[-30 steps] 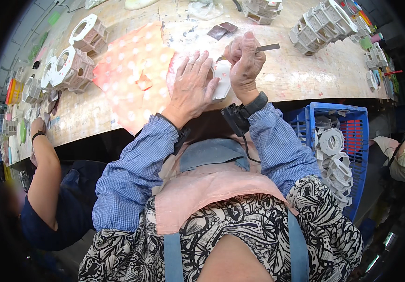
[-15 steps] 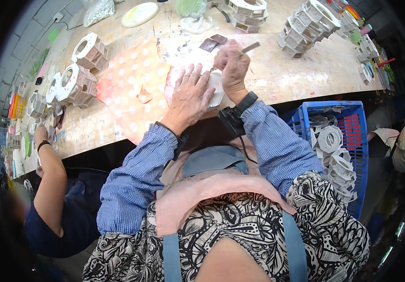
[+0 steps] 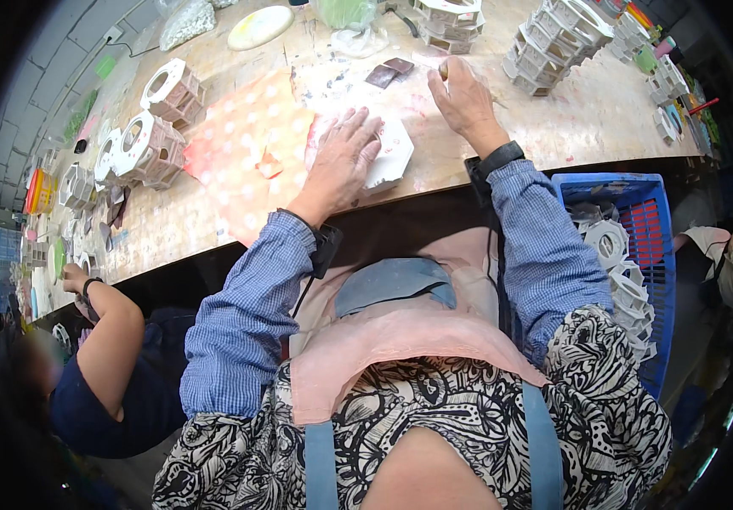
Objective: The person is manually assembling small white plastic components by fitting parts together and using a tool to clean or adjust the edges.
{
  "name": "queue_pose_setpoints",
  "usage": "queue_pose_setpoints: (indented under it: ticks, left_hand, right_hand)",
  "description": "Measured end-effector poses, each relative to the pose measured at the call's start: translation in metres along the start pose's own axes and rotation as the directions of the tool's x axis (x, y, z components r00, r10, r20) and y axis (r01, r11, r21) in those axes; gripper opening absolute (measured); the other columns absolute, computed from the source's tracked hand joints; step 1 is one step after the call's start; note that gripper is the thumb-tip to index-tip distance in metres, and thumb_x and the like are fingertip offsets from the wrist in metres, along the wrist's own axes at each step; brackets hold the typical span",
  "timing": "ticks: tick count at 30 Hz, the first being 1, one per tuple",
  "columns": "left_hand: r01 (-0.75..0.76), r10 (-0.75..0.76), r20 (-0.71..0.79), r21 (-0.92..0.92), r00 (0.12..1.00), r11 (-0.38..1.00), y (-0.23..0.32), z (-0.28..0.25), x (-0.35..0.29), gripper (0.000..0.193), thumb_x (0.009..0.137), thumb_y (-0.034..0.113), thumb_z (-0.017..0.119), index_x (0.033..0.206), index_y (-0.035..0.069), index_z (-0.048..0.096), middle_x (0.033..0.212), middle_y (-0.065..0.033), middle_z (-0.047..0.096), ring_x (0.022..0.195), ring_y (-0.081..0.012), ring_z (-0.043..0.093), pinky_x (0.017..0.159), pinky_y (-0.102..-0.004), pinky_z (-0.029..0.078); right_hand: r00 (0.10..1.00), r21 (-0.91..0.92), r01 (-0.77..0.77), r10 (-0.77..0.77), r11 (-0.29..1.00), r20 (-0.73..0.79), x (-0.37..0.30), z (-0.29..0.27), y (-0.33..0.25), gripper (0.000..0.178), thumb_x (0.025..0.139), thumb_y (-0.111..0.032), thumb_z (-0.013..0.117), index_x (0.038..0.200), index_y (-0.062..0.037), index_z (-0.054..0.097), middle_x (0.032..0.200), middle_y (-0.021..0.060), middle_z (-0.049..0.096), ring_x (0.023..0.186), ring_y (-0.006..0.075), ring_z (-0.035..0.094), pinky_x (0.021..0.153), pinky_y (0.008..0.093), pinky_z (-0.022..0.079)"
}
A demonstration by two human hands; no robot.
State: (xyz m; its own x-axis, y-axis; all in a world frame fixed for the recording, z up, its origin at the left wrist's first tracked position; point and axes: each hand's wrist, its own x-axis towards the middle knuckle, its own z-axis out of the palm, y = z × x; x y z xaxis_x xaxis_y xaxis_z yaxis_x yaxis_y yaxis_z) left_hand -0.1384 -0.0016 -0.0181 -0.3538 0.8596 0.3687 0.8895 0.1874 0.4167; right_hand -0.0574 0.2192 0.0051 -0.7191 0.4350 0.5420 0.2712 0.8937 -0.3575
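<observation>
My left hand (image 3: 343, 157) lies spread with its fingertips on a white octagonal piece (image 3: 394, 155), holding it against the table by the front edge. Part of the piece is hidden under the palm and fingers. Apart from it, to the right and farther back, my right hand (image 3: 468, 104) is closed with its fingers curled over the tabletop. A small brownish bit shows at its fingertips; what it belongs to is hidden. Two dark brown squares (image 3: 389, 73) lie between the hands, farther back.
An orange dotted sheet (image 3: 243, 144) covers the table left of my hand. White openwork frames stand stacked at the left (image 3: 147, 153) and right (image 3: 558, 47). A blue crate (image 3: 657, 280) with white parts stands below the right edge. A co-worker's arm (image 3: 111, 310) reaches in at left.
My right hand has moved right and back, away from the white piece. The thin grey-ended tool seen in it earlier no longer shows. My left hand stays on the piece.
</observation>
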Motion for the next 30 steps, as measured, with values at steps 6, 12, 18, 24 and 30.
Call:
queue_pose_setpoints:
  ticks: [6,12,18,24,30]
  left_hand:
    - [0.216,-0.292,-0.069,-0.52,0.954,0.827,0.004,-0.008,-0.004,0.047,0.091,0.025,0.046,0.132,0.002,0.039,0.132,-0.0203,0.041,0.128,-0.0314,0.032,0.106,-0.0368,0.024]
    - [0.162,-0.247,-0.191,-0.371,0.95,0.914,0.013,-0.014,-0.018,0.052,0.083,0.024,0.055,0.127,0.0,0.042,0.13,-0.0208,0.042,0.128,-0.0341,0.031,0.107,-0.0403,0.022]
    - [0.138,-0.184,-0.322,-0.159,0.929,0.978,0.028,-0.023,-0.032,0.047,0.076,0.011,0.058,0.12,-0.002,0.046,0.125,-0.0192,0.045,0.12,-0.0341,0.038,0.102,-0.0416,0.027]
    - [0.197,-0.225,-0.33,-0.116,0.917,0.974,0.038,-0.022,-0.053,0.038,0.074,0.003,0.059,0.111,0.002,0.052,0.123,-0.019,0.043,0.117,-0.0353,0.038,0.099,-0.043,0.029]
    - [0.232,-0.215,-0.398,-0.004,0.892,0.973,0.022,-0.028,-0.074,0.03,0.075,0.002,0.059,0.104,0.002,0.054,0.121,-0.0176,0.045,0.116,-0.0346,0.04,0.096,-0.0444,0.031]
  right_hand:
    - [0.962,-0.313,-0.039,0.121,0.949,0.246,-0.026,0.011,0.044,0.03,0.082,-0.024,0.05,0.102,-0.0011,0.05,0.106,0.021,0.049,0.102,0.0366,0.048,0.084,0.0515,0.034]
    - [0.963,-0.042,0.08,-0.066,0.996,0.263,-0.036,-0.015,0.002,0.032,0.083,-0.02,0.052,0.112,-0.007,0.049,0.11,0.0179,0.046,0.103,0.0374,0.047,0.086,0.0463,0.038]
    - [0.826,0.411,0.373,-0.499,0.832,0.261,-0.057,-0.036,-0.037,0.055,0.065,-0.016,0.067,0.118,-0.015,0.051,0.117,0.0243,0.043,0.107,0.0416,0.045,0.09,0.0469,0.039]
    - [0.687,0.238,0.594,-0.638,0.769,0.347,-0.055,-0.016,-0.049,0.056,0.059,-0.019,0.071,0.112,-0.0167,0.054,0.125,0.0172,0.042,0.118,0.0367,0.037,0.094,0.05,0.03]
    - [0.639,0.279,0.657,-0.714,0.7,0.287,-0.013,-0.043,-0.055,0.046,0.06,-0.019,0.072,0.102,-0.0158,0.055,0.12,0.013,0.045,0.116,0.0311,0.04,0.092,0.0472,0.03]
